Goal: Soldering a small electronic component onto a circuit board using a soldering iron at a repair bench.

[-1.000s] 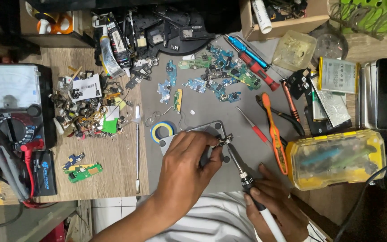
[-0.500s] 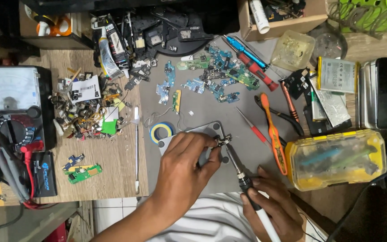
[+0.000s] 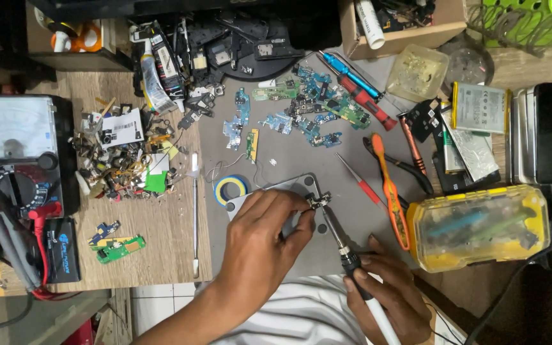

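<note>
A cluttered worktop [image 3: 161, 243] is seen from above, with a grey mat [image 3: 301, 160] taken as the landmark. Left of the mat an analogue multimeter [image 3: 14, 153] is set; right of it, a yellow-lidded parts box [image 3: 480, 223]. On the mat's near edge a metal holder plate [image 3: 289, 191] is lain, and at its corner a small component [image 3: 317, 202] is clamped. The left hand [image 3: 257, 249] is rested on the plate, its fingers [image 3: 301, 223] pinched beside the component. The right hand [image 3: 391, 294] is clenched round a soldering iron [image 3: 346, 252] — tip touching the part. The component is judged light, stiff and fragile — best held by its edges.
</note>
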